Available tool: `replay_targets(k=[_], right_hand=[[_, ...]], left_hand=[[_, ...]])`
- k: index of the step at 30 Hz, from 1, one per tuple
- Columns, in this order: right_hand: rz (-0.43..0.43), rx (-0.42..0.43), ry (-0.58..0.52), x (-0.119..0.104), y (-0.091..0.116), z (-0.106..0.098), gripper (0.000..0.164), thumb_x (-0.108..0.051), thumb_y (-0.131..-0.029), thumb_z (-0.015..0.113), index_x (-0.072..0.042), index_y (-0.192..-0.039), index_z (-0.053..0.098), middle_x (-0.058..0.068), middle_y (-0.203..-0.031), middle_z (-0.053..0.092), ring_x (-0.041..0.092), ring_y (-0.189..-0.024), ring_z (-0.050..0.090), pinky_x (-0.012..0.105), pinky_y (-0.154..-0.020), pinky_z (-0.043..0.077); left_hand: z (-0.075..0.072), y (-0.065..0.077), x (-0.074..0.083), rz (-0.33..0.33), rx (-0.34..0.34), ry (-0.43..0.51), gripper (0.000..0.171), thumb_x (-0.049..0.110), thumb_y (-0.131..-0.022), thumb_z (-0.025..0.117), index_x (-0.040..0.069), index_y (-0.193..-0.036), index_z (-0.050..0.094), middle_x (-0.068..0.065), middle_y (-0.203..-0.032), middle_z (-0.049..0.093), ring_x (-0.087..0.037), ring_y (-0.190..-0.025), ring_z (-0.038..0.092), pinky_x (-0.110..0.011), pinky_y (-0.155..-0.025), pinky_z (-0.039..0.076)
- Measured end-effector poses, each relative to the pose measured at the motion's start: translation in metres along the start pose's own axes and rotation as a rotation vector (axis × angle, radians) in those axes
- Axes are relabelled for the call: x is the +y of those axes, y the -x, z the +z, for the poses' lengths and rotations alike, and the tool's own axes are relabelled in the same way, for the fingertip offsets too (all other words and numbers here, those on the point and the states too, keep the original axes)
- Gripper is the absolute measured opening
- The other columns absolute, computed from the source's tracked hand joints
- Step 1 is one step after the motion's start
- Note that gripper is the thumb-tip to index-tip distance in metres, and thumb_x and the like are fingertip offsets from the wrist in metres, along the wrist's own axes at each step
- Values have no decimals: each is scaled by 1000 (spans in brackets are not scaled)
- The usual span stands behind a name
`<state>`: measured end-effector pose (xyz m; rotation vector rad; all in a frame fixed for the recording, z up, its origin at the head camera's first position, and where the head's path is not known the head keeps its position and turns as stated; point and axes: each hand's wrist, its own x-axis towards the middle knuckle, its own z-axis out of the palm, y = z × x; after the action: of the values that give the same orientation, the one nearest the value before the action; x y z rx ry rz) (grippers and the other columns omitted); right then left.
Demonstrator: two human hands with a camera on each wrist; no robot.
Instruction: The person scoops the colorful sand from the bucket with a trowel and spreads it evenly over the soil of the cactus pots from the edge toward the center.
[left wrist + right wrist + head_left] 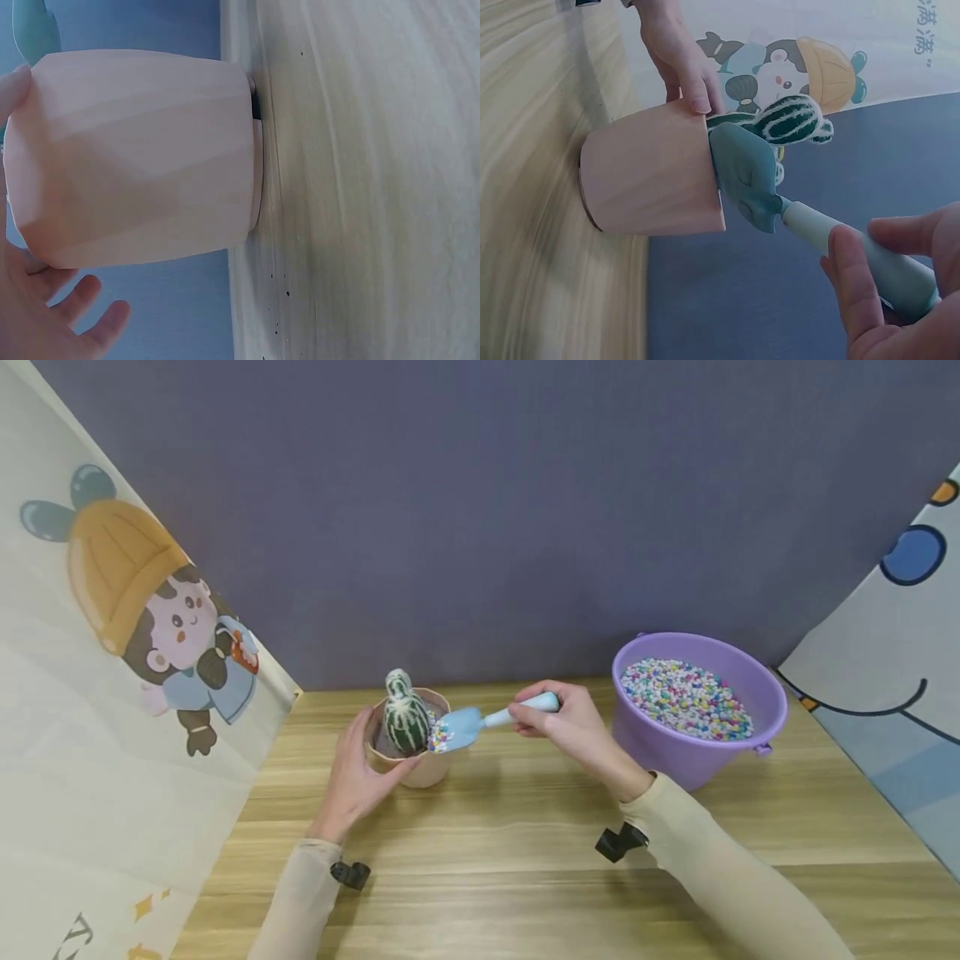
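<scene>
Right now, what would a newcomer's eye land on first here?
Probably the purple bucket of multicoloured pellets, at the right of the wooden table. Next, the green-striped cactus in the pink pot, left of centre, gripped by the left hand. Between them, the right hand holds a blue scoop, pellets at its tip.

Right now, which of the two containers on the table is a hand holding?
The pale pink flowerpot with the cactus: the left hand holds it, while the purple bucket stands unheld.
</scene>
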<state>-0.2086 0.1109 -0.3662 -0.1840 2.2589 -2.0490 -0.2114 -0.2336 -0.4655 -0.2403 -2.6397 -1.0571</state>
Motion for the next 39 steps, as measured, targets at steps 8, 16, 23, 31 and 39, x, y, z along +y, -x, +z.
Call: replay_targets(k=[8, 16, 23, 31, 39], right_hand=[[-70, -28, 97, -9, -3, 3, 26, -12, -94, 80, 6, -111, 73, 23, -100, 78, 24, -80, 79, 34, -76, 68], [-79, -52, 155, -19, -7, 5, 27, -17, -94, 81, 3, -111, 75, 21, -98, 79, 18, -76, 78, 35, -75, 68], [-85, -64, 185, -25, -7, 7, 26, -17, -94, 80, 3, -111, 75, 22, -98, 79, 18, -76, 79, 33, -73, 68], [-92, -72, 192, -29, -7, 9, 26, -17, -94, 80, 3, -110, 75, 25, -101, 79, 17, -76, 78, 39, -78, 69], [-86, -71, 207, -33, -6, 8, 25, -18, -94, 80, 1, -109, 75, 21, -98, 79, 19, -76, 78, 42, -79, 69]], left_hand=[[2, 2, 6, -12, 20, -21, 116, 60, -78, 90, 9, -165, 33, -18, -169, 38, -41, -156, 35, -66, -127, 31], [2, 2, 13, -26, 48, -47, 116, 62, -76, 90, 7, -163, 36, -17, -166, 42, -40, -154, 37, -63, -127, 33], [3, 3, 19, -20, 69, -102, 119, 63, -74, 90, 1, -161, 36, -21, -162, 45, -43, -150, 40, -61, -127, 33], [0, -1, 17, 41, 10, -53, 107, 56, -80, 88, 6, -160, 38, -18, -157, 49, -42, -147, 43, -65, -124, 34], [-2, -3, 16, 28, -31, -37, 110, 57, -81, 87, 7, -163, 34, -19, -162, 45, -42, -151, 39, -65, -125, 33]])
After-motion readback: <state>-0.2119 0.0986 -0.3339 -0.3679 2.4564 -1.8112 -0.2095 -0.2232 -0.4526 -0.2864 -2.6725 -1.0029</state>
